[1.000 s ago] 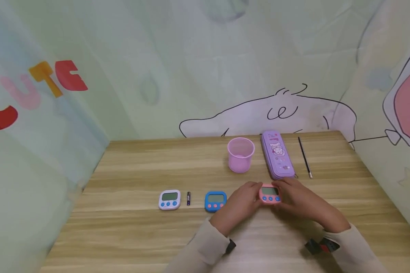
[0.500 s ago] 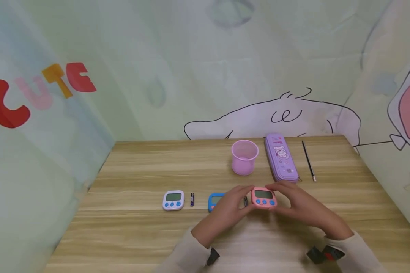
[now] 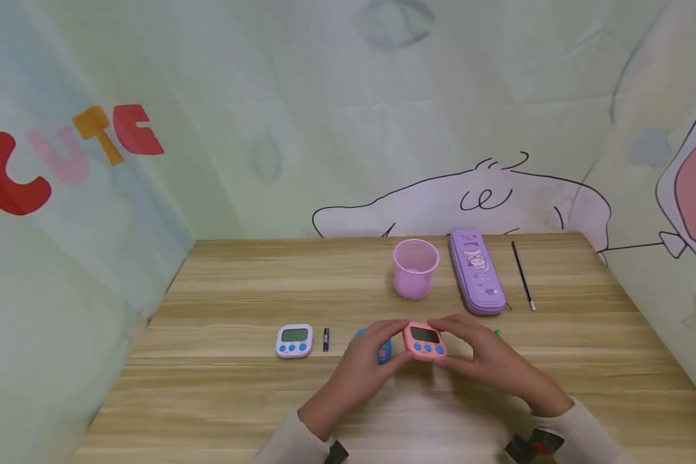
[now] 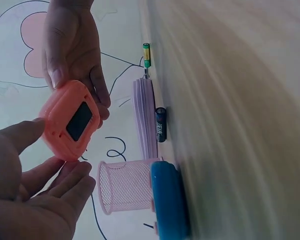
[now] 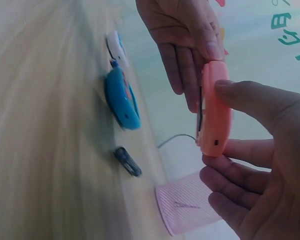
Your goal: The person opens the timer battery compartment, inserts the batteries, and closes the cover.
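Observation:
A pink digital timer (image 3: 425,341) with a grey screen and blue buttons is held up between both hands, screen facing the head camera. My left hand (image 3: 361,356) pinches its left side with thumb and fingers. On the opposite side my right hand (image 3: 490,356) grips it the same way. Its back, with a dark rectangular part (image 4: 80,121), shows in the left wrist view. Behind the left hand lies a blue timer (image 3: 385,352), mostly covered. A dark battery (image 4: 161,124) lies on the table below the hands, hidden in the head view.
Leftward lie a white timer (image 3: 294,341) and a small dark battery (image 3: 326,339). A pink mesh cup (image 3: 413,285), a purple pencil case (image 3: 478,274) and a black pencil (image 3: 523,276) stand or lie farther back. A green battery (image 4: 147,55) shows beyond the right hand.
Both hands have carried the pink timer leftward. The left hand now covers more of the blue timer, and the green battery's tip has come into sight beside the right hand.

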The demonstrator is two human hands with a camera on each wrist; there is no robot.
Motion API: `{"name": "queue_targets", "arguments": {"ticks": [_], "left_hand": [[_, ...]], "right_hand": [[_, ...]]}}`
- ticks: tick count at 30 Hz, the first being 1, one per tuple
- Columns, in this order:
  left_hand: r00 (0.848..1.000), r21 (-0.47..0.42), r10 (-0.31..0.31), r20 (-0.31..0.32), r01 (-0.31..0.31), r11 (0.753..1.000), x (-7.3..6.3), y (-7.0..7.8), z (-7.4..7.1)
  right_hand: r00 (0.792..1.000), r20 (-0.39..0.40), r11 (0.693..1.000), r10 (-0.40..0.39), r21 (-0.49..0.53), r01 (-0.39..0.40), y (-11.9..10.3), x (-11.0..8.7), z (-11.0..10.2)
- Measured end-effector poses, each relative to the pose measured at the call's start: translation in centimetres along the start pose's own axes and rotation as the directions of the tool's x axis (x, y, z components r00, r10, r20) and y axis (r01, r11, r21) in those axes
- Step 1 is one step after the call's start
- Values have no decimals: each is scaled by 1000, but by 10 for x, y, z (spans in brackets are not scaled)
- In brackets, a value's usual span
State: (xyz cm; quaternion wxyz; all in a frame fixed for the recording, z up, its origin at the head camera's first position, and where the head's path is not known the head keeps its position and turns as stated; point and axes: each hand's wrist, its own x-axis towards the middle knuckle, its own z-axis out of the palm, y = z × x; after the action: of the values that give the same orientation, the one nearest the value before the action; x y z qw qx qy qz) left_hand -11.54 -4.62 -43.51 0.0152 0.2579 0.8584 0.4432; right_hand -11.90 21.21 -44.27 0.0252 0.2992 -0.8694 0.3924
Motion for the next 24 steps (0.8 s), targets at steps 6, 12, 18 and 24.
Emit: {"name": "queue_targets", "arguments": {"ticks": [6,12,18,24], "left_hand": [[999,-115,-53,-9,52,992,-8,-14,-5],[998,-262,-66,-18,59,963,-13,-24,-10],[997,-334,-60,-40,43,942,-14,-29,-17],[997,-332,-78,-17,68,941,-13,-30,-20]], "right_hand": [[1000,-20,1000,11,8,-10,-5,5,13],[999,-50,999,10,51,-7,-8,11,29],[996,-85,995,10,95,-2,-14,17,41],[993,-64,958,96,277,-75,-18,15,49]]}}
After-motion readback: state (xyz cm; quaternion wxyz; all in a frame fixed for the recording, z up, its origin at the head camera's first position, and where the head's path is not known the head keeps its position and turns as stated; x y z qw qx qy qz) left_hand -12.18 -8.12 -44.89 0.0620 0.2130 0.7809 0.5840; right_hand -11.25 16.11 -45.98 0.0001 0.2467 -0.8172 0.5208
